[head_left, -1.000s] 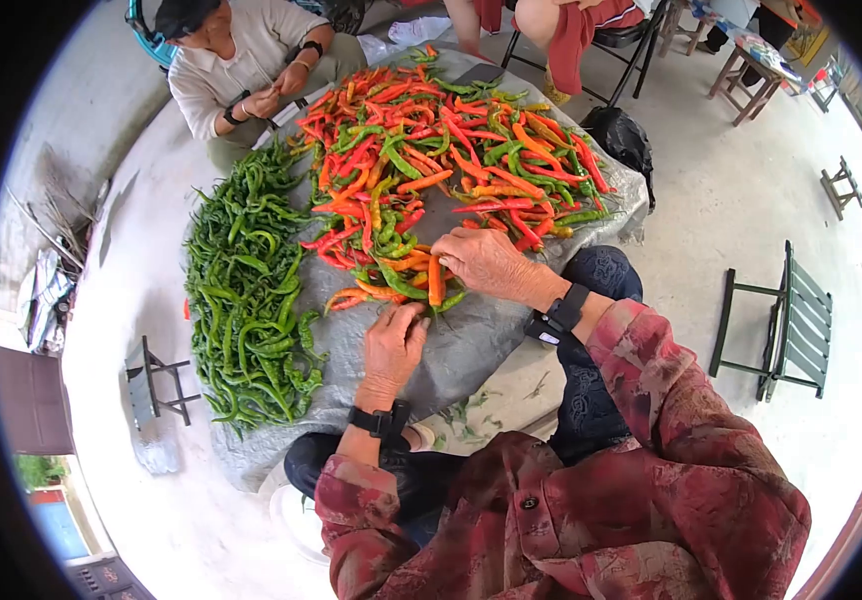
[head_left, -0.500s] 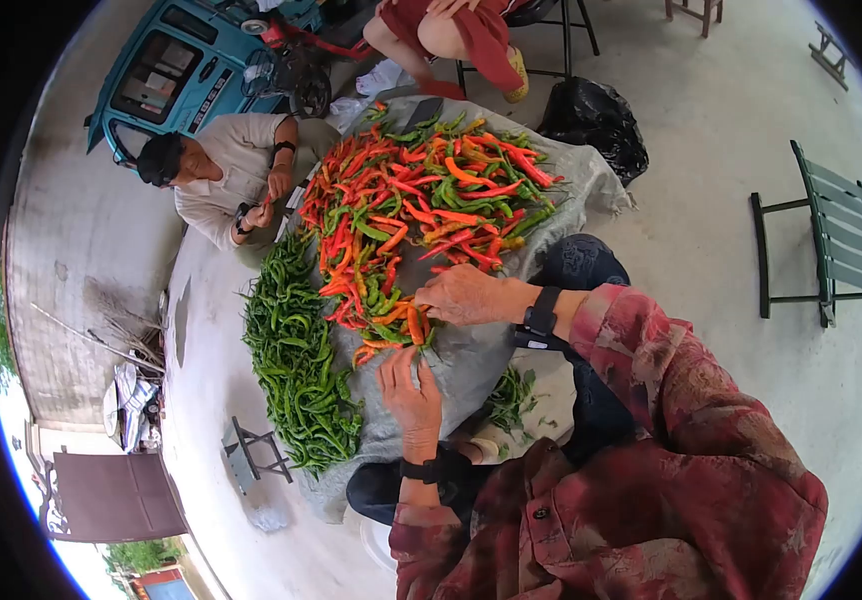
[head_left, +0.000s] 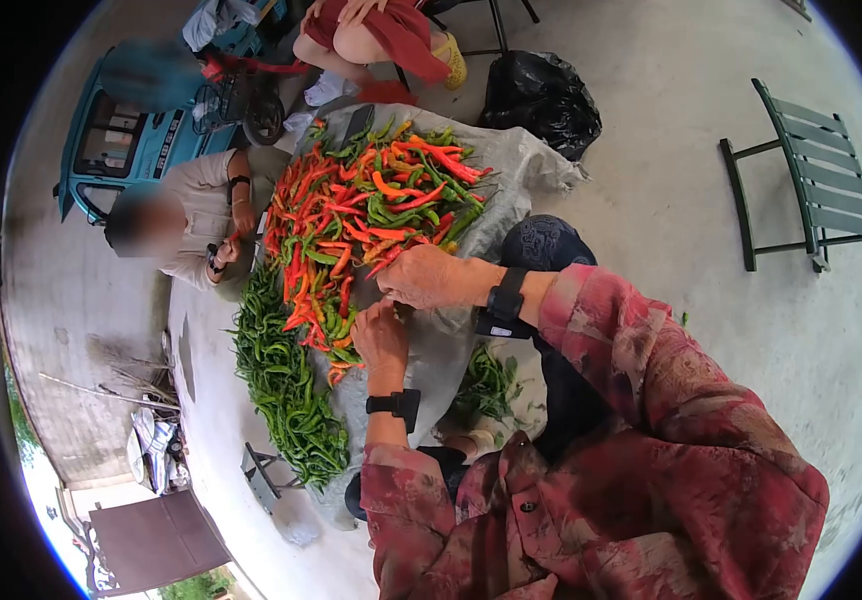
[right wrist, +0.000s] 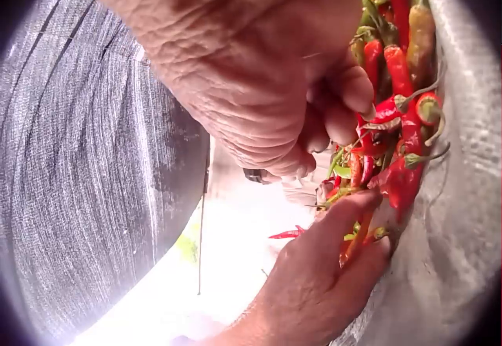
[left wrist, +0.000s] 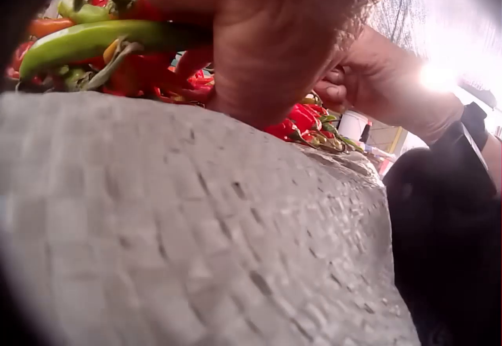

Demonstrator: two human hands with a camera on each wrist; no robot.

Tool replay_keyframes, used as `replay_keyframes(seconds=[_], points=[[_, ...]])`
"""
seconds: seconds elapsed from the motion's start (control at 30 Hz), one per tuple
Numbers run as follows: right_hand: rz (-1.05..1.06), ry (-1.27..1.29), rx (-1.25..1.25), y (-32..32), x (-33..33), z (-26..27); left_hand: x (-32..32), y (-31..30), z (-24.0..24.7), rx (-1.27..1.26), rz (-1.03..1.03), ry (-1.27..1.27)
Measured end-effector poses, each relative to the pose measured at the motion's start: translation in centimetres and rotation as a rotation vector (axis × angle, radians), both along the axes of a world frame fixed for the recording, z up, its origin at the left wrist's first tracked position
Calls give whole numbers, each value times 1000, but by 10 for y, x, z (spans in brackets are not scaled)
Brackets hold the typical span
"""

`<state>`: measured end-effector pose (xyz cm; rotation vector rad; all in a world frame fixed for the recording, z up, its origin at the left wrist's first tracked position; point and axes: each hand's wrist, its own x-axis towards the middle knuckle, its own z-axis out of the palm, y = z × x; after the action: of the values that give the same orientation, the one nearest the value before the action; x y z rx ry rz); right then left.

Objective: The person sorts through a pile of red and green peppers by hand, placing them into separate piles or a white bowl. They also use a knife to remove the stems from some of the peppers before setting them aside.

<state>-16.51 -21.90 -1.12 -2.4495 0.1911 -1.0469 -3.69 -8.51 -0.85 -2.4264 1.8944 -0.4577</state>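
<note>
Red, orange and green chili peppers [head_left: 336,215] lie heaped on a grey woven plastic sheet [head_left: 521,160]. At the heap's near edge, my left hand [head_left: 381,343] and right hand [head_left: 429,277] are close together. In the right wrist view, the left thumb and fingers pinch an orange chili pepper [right wrist: 357,240]. Curled fingers bring the right hand's tips together just above that pepper; I cannot tell whether something is between them. A long green chili pepper [left wrist: 94,44] rests beside the left hand in the left wrist view.
A pile of green chili peppers [head_left: 281,375] adjoins the heap on its left. Plucked leaves [head_left: 486,385] lie on the floor by my legs. Another person [head_left: 191,215] sits across at the left. A black plastic bag [head_left: 543,103] and a green folding chair [head_left: 821,170] stand to the right.
The head view has turned and the sheet now sits further left. My hands have drawn closer together. The orange pepper earlier at my right fingertips no longer shows there.
</note>
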Motion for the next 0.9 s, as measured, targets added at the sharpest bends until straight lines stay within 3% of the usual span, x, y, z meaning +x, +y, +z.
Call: replay_keyframes(seconds=[0.2, 0.27, 0.33, 0.4, 0.47, 0.53, 0.6, 0.67, 0.87, 0.9], points=[[46, 35, 109, -4, -11, 11, 8, 3, 16, -103, -47, 7], [7, 7, 61, -5, -13, 13, 10, 2, 25, -275, -10, 249], [20, 11, 94, -5, -12, 14, 11, 4, 39, -298, 59, 286], [45, -10, 129, -7, -12, 14, 15, 5, 48, -504, 139, 541], [37, 4, 102, -4, -12, 15, 29, 10, 51, -553, 144, 561], [29, 86, 119, -6, -10, 13, 34, 15, 62, -649, 252, 812], [36, 95, 120, -5, -8, 15, 41, 20, 66, -722, 205, 920], [20, 70, 64, -4, -9, 16, 39, 22, 71, -954, 186, 1113], [108, 75, 112, 1, -1, 13, 33, 33, 80, -1128, 50, 1380], [216, 104, 247, 4, 0, 18, 31, 33, 78, -1132, 21, 1414]])
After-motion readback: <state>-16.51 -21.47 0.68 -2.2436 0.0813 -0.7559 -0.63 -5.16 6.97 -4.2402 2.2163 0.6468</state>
